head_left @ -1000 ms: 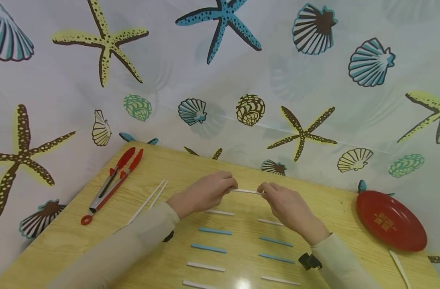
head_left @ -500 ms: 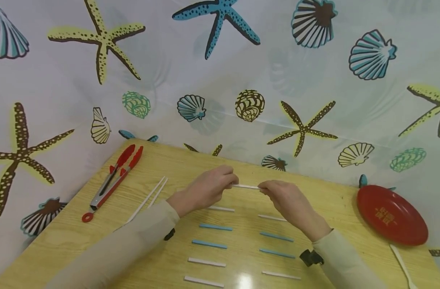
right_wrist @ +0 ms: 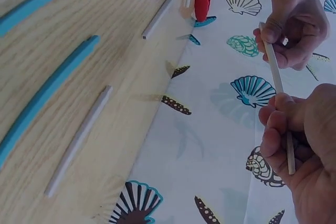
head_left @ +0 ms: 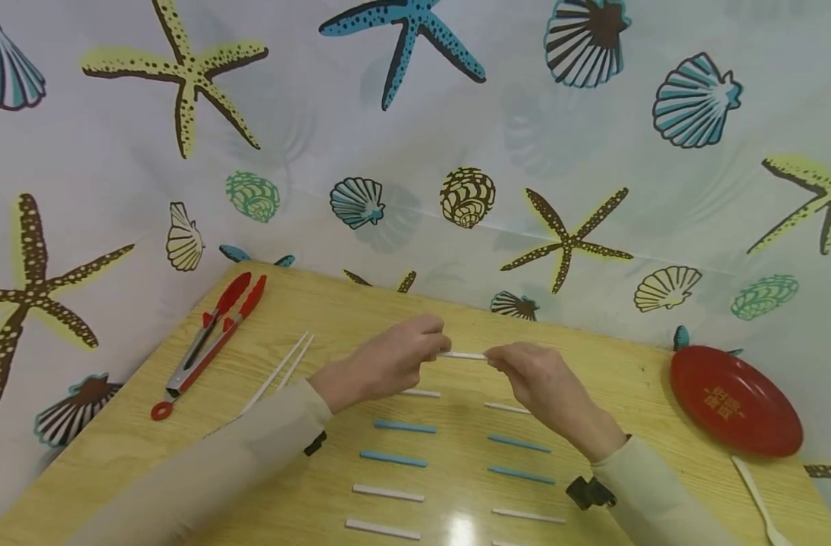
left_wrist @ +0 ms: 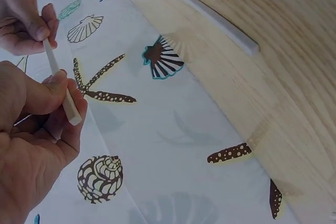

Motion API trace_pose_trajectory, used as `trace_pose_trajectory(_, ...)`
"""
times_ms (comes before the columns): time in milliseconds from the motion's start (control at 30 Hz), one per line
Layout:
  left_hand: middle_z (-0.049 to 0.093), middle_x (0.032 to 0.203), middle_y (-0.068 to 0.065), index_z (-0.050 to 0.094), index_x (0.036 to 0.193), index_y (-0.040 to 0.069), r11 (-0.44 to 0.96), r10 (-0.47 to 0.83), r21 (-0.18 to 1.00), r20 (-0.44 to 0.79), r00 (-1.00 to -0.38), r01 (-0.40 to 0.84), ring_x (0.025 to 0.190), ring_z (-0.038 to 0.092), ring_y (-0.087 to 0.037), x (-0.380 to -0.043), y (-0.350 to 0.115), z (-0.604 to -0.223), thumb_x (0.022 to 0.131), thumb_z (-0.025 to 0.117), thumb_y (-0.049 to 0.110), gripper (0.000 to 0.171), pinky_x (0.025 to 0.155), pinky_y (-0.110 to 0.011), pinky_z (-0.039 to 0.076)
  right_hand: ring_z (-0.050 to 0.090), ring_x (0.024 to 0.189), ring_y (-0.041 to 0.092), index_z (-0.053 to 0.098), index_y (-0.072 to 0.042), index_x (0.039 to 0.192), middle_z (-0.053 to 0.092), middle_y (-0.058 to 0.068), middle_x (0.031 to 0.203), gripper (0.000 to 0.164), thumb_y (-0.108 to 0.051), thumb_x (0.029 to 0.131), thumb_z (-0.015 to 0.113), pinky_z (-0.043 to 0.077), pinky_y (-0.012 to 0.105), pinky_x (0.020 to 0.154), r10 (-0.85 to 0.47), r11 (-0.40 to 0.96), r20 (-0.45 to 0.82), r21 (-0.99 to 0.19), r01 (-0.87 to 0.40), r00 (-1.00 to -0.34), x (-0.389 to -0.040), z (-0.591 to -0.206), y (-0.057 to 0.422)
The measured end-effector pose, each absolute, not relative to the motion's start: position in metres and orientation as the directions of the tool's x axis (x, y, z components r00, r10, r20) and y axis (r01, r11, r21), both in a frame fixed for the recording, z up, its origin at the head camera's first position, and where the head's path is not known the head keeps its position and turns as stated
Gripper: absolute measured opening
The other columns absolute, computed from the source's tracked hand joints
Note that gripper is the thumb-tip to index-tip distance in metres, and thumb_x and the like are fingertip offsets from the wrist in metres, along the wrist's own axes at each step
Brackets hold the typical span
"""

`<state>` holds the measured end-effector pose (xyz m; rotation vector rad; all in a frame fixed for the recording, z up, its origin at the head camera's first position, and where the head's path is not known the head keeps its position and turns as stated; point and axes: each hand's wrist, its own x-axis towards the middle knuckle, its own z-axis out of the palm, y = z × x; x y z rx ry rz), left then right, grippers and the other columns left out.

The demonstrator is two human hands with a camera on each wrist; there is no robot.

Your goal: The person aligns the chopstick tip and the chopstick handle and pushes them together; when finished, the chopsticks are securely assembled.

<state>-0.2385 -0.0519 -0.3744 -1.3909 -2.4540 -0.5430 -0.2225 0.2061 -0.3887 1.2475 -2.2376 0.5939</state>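
Note:
A slim, straight white stick (head_left: 465,356) with squared edges is held level above the far part of the table. My left hand (head_left: 388,360) pinches it near one end between thumb and fingers; in the left wrist view that blunt end (left_wrist: 72,115) juts past the fingertips. From the other side my right hand (head_left: 548,390) pinches the same stick, whose thin tail (right_wrist: 290,156) shows below the fingers in the right wrist view. Between the hands a short length of it is bare. Below them lie two columns of sticks, with blue sticks (head_left: 393,459) and white sticks (head_left: 388,493).
Red-tipped tongs (head_left: 211,341) and a pair of white chopsticks (head_left: 279,371) lie at the left of the wooden table (head_left: 129,462). At the right are a red oval plate (head_left: 736,402) and a pale utensil (head_left: 757,497). A shell-patterned cloth (head_left: 415,250) hangs behind.
The hands have drawn slightly closer together, so less of the white stick shows between them. Both still hold it up; the head view has shifted a little.

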Motion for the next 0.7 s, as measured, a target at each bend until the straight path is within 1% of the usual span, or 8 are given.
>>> trace_pose_trajectory(100, 0.055, 0.089, -0.004, 0.069, 0.105, 0.000, 0.525, 0.731, 0.248, 0.358, -0.581, 0.814, 0.082, 0.058, -0.016, -0.236, -0.050, -0.370, 0.087, 0.063, -0.017, 0.025, 0.072, -0.023, 0.051, 0.069, 0.079, 0.019, 0.068, 0.000, 0.104, 0.071, 0.008, 0.093, 0.025, 0.012, 0.083, 0.072, 0.057, 0.027, 0.066, -0.658, 0.490, 0.606, -0.108, -0.865, -0.448, -0.224, -0.386, 0.208)
trace_pose_trajectory(167, 0.058, 0.091, -0.004, 0.070, 0.105, 0.002, 0.558, 0.710, 0.259, 0.343, -0.616, 0.788, 0.084, 0.060, -0.017, -0.235, -0.049, -0.367, 0.089, 0.065, -0.012, 0.022, 0.073, -0.024, 0.052, 0.068, 0.080, 0.017, 0.068, -0.001, 0.106, 0.070, 0.006, 0.095, 0.025, 0.011, 0.084, 0.072, 0.056, 0.026, 0.067, -0.670, 0.499, 0.583, -0.106, -0.860, -0.460, -0.225, -0.383, 0.209)
trace_pose_trajectory(200, 0.058, 0.092, -0.004, 0.070, 0.104, 0.004, 0.570, 0.707, 0.251, 0.337, -0.622, 0.783, 0.083, 0.061, -0.017, -0.234, -0.048, -0.366, 0.090, 0.066, -0.009, 0.020, 0.072, -0.024, 0.052, 0.067, 0.081, 0.017, 0.067, -0.002, 0.107, 0.070, 0.006, 0.096, 0.025, 0.010, 0.085, 0.071, 0.056, 0.026, 0.068, -0.678, 0.504, 0.566, -0.106, -0.857, -0.469, -0.225, -0.382, 0.209)
trace_pose_trajectory(267, 0.060, 0.092, -0.002, 0.069, 0.103, 0.006, 0.595, 0.710, 0.201, 0.324, -0.626, 0.778, 0.082, 0.062, -0.016, -0.232, -0.048, -0.365, 0.090, 0.069, -0.003, 0.015, 0.070, -0.024, 0.053, 0.067, 0.081, 0.017, 0.067, -0.003, 0.107, 0.069, 0.005, 0.096, 0.025, 0.009, 0.085, 0.071, 0.055, 0.026, 0.069, -0.698, 0.508, 0.533, -0.102, -0.855, -0.478, -0.226, -0.380, 0.207)
trace_pose_trajectory(367, 0.060, 0.089, 0.000, 0.069, 0.099, 0.011, 0.625, 0.723, 0.088, 0.309, -0.618, 0.776, 0.075, 0.062, -0.013, -0.229, -0.044, -0.366, 0.091, 0.074, 0.012, 0.010, 0.064, -0.023, 0.052, 0.066, 0.082, 0.016, 0.067, -0.004, 0.107, 0.068, 0.004, 0.096, 0.027, 0.009, 0.085, 0.073, 0.055, 0.025, 0.072, -0.726, 0.514, 0.492, -0.077, -0.855, -0.480, -0.224, -0.378, 0.205)
trace_pose_trajectory(467, 0.059, 0.082, 0.002, 0.067, 0.094, 0.013, 0.655, 0.725, -0.042, 0.317, -0.611, 0.755, 0.066, 0.059, -0.010, -0.226, -0.038, -0.368, 0.089, 0.076, 0.023, 0.014, 0.056, -0.022, 0.050, 0.065, 0.083, 0.016, 0.067, -0.006, 0.107, 0.066, 0.003, 0.095, 0.027, 0.008, 0.084, 0.074, 0.054, 0.025, 0.072, -0.748, 0.515, 0.465, -0.044, -0.856, -0.474, -0.223, -0.376, 0.201)
trace_pose_trajectory(567, 0.056, 0.076, 0.003, 0.066, 0.090, 0.014, 0.676, 0.719, -0.135, 0.334, -0.609, 0.724, 0.058, 0.054, -0.009, -0.224, -0.033, -0.370, 0.088, 0.077, 0.029, 0.019, 0.050, -0.021, 0.046, 0.066, 0.083, 0.016, 0.067, -0.006, 0.106, 0.066, 0.002, 0.094, 0.027, 0.007, 0.084, 0.074, 0.054, 0.025, 0.072, -0.763, 0.515, 0.443, -0.024, -0.857, -0.471, -0.223, -0.376, 0.197)
trace_pose_trajectory(700, 0.056, 0.075, 0.003, 0.067, 0.092, 0.015, 0.690, 0.718, -0.207, 0.318, -0.620, 0.693, 0.055, 0.054, -0.008, -0.223, -0.029, -0.373, 0.089, 0.076, 0.032, 0.020, 0.048, -0.021, 0.046, 0.066, 0.081, 0.017, 0.067, -0.005, 0.104, 0.066, 0.003, 0.092, 0.024, 0.005, 0.084, 0.076, 0.055, 0.025, 0.071, -0.776, 0.513, 0.432, 0.007, -0.858, -0.460, -0.224, -0.377, 0.194)
